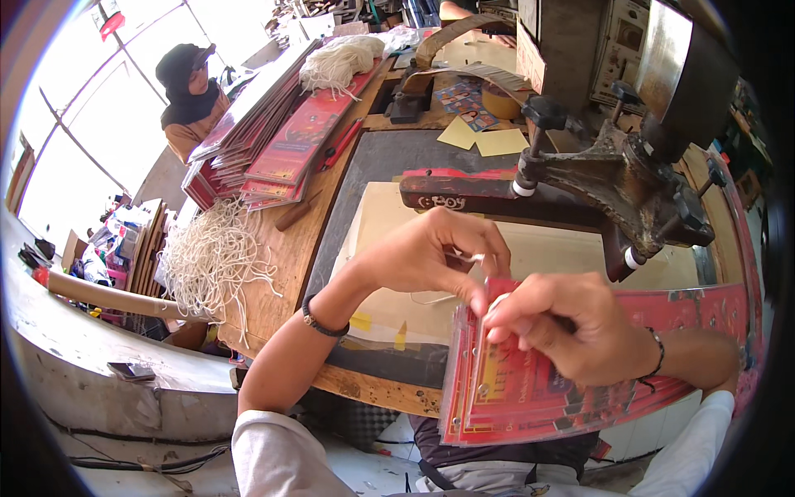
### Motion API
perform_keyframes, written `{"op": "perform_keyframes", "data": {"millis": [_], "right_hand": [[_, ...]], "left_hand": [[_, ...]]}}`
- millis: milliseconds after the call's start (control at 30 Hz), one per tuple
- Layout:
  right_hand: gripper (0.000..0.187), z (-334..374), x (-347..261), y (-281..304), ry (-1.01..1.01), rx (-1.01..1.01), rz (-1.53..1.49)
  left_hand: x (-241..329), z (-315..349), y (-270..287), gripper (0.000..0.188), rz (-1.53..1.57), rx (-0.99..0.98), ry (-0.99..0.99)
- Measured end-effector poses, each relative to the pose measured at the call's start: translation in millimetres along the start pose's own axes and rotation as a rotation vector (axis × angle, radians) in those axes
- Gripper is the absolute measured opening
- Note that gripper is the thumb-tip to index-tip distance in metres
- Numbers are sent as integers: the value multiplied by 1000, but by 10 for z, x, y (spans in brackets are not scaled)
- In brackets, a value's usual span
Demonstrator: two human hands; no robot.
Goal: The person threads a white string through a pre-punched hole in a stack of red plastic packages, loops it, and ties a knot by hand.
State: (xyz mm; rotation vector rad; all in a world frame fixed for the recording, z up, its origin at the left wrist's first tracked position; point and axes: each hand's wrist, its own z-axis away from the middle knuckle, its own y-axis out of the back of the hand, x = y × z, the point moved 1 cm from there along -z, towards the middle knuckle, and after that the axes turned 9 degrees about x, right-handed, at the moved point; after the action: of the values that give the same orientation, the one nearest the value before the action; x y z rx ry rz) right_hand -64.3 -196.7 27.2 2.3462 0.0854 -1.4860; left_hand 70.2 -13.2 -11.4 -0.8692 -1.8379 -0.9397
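Both my hands meet above the left end of a stack of red printed sheets in clear plastic sleeves (pixel 571 410), which lies over the table's front edge near my lap. Bent at the wrist, my left hand (pixel 451 248) pinches a thin white cord (pixel 470 258) by the sheets' corner. My right hand (pixel 571 327) is closed beside it, thumb and forefinger pinching a white bit of what looks like the same cord. The two sets of fingertips nearly touch. Small metal eyelets (pixel 483 389) show along the sheets' left edge. Fingers hide where the cord runs.
Left on the wooden table lie a heap of loose white cords (pixel 219 257), a wooden-handled tool (pixel 296 214), a red cutter knife (pixel 341 146) and stacked red sheets (pixel 290 149). A heavy metal press (pixel 629 174) overhangs the right. Yellow papers (pixel 501 142) lie behind. A person (pixel 195 95) is at far left.
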Motion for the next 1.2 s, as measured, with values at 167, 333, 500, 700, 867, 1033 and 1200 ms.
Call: {"op": "perform_keyframes", "data": {"millis": [167,333,500,700,867,1033,1200], "right_hand": [[18,47,105,-116,221,-149,113],[17,51,53,-79,170,-102,56],[22,69,17,-22,167,-47,-67],[30,102,53,28,60,-28,-73],[28,35,87,55,-96,2,-90],[18,38,165,37,-32,88,-195],[17,22,81,85,6,82,-59]], "left_hand": [[-27,9,29,39,-239,-207,330],[69,-16,3,36,-47,-62,-12],[98,-5,-54,32,110,5,-13],[127,11,-79,31,-9,40,-52],[-45,16,4,36,-320,9,-46],[-204,3,-130,41,81,65,-71],[-219,5,-125,44,162,-2,-94]]}}
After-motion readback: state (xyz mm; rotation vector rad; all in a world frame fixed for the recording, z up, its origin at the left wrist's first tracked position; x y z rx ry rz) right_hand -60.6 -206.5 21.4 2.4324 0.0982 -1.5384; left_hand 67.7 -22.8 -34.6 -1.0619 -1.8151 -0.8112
